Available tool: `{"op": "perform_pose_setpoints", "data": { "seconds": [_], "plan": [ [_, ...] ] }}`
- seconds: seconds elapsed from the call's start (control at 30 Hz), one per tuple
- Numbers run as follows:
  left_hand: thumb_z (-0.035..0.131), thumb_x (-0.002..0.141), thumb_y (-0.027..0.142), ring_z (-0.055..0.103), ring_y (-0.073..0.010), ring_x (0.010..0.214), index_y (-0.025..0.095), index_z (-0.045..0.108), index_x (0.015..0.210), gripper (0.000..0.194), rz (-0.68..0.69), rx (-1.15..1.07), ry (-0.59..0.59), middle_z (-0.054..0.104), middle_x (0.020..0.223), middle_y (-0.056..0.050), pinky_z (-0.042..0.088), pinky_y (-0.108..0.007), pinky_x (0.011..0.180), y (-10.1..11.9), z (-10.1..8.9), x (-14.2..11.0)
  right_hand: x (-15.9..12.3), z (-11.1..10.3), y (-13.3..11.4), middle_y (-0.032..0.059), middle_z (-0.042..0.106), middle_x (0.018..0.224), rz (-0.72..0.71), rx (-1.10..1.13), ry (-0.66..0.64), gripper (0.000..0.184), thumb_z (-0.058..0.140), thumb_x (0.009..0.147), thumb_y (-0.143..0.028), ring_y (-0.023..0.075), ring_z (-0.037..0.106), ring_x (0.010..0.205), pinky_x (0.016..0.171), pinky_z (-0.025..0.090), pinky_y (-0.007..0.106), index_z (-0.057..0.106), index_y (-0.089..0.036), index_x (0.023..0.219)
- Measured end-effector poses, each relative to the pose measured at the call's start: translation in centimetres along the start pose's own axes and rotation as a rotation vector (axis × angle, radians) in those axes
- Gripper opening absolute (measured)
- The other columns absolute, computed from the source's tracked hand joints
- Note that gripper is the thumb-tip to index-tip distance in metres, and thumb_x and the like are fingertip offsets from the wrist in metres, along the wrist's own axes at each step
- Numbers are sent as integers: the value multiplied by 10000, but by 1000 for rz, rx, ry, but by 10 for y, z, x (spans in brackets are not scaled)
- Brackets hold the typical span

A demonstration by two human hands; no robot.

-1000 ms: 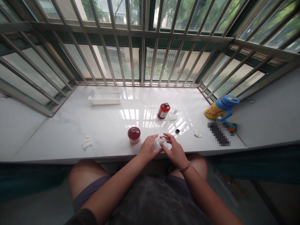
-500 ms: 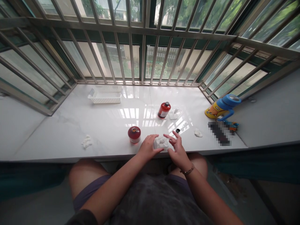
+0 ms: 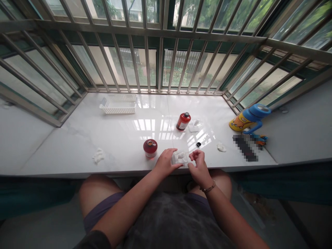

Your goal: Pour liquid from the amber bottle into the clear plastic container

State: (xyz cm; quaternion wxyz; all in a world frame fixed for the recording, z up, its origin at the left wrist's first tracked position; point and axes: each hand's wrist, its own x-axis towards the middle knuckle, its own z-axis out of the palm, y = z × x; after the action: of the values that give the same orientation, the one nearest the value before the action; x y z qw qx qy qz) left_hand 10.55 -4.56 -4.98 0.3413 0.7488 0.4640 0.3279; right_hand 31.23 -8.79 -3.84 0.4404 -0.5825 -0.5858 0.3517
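Labels and containers on a window ledge: writing illegible, one red bottle uncapped

The glossy white, grey-veined ledge (image 3: 85,135) carries two rounded red bottles. The red bottle with a black cap (image 3: 183,121) stands right of the ledge's centre; its white label (image 3: 182,126) bears print too small to read. The red bottle with an open, brass-coloured mouth (image 3: 150,148) stands nearer the front edge; its contents cannot be determined. A small round black cap (image 3: 198,144) lies loose to its right.

A small, square, whitish see-through box (image 3: 179,159), holding a rounded white lump, is at the front edge, right of the uncapped bottle. The left hand (image 3: 166,162) grips its left side, thumb at the near edge, fingers at the far. The right hand (image 3: 200,168) is just beside the box, fingers bent inward, thumb apart from the forefinger.

A white perforated plastic basket (image 3: 118,110) sits toward the back left corner. Near the right edge, a yellow flask with blue lid and handle (image 3: 237,121) shows a cartoon figure.
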Motion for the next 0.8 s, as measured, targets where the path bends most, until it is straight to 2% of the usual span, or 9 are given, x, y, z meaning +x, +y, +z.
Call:
{"op": "perform_pose_setpoints", "data": {
  "seconds": [0.07,0.17,0.23,0.37,0.53,0.67,0.8],
  "plan": [
    [961,760,357,650,-337,1287,229,619,1381,720,1,-1,-5,700,1364,-128,535,-527,1130,0,0,0,-1,0,1,95,649,1266,-10,21,-9,641,592,789,-129,262,617,1321,1231,400,569,348,-270,1365],
    [952,770,363,650,-334,1291,242,618,1382,708,3,1,-1,699,1367,-117,533,-524,1133,0,-1,0,-3,0,-2,135,621,1457,-39,29,-97,716,602,834,-143,262,469,1524,1296,314,582,303,-276,1470],
    [937,785,352,653,-330,1285,239,620,1380,683,0,1,8,700,1361,-116,534,-523,1131,0,0,0,-3,2,-5,153,629,1467,-46,-7,-101,694,644,889,-210,272,458,1542,1286,341,586,316,-266,1498],
    [901,817,338,660,-327,1268,237,628,1371,626,12,-2,14,704,1343,-119,543,-529,1118,0,3,-1,4,6,-11,145,728,1298,-13,-72,-2,744,784,889,-397,308,631,1373,1188,472,578,376,-250,1493],
    [907,810,320,662,-329,1267,234,630,1360,621,20,3,25,702,1347,-122,546,-528,1115,1,4,-2,16,10,-19,94,788,1166,-23,-82,-19,741,800,885,-439,305,678,1326,1135,517,531,415,-258,1492],
    [909,808,305,656,-323,1272,230,611,1378,648,10,-4,40,694,1357,-119,542,-531,1123,1,8,-6,18,14,-17,56,792,1069,13,-75,42,693,870,801,-492,286,782,1038,977,595,466,493,-262,1334],
    [873,819,228,643,-318,1272,228,585,1384,633,-15,5,121,675,1347,-118,539,-539,1123,1,16,-13,17,20,-12,79,761,1099,33,-94,128,645,894,744,-569,287,762,994,899,607,454,513,-264,1165]
  ]
}}
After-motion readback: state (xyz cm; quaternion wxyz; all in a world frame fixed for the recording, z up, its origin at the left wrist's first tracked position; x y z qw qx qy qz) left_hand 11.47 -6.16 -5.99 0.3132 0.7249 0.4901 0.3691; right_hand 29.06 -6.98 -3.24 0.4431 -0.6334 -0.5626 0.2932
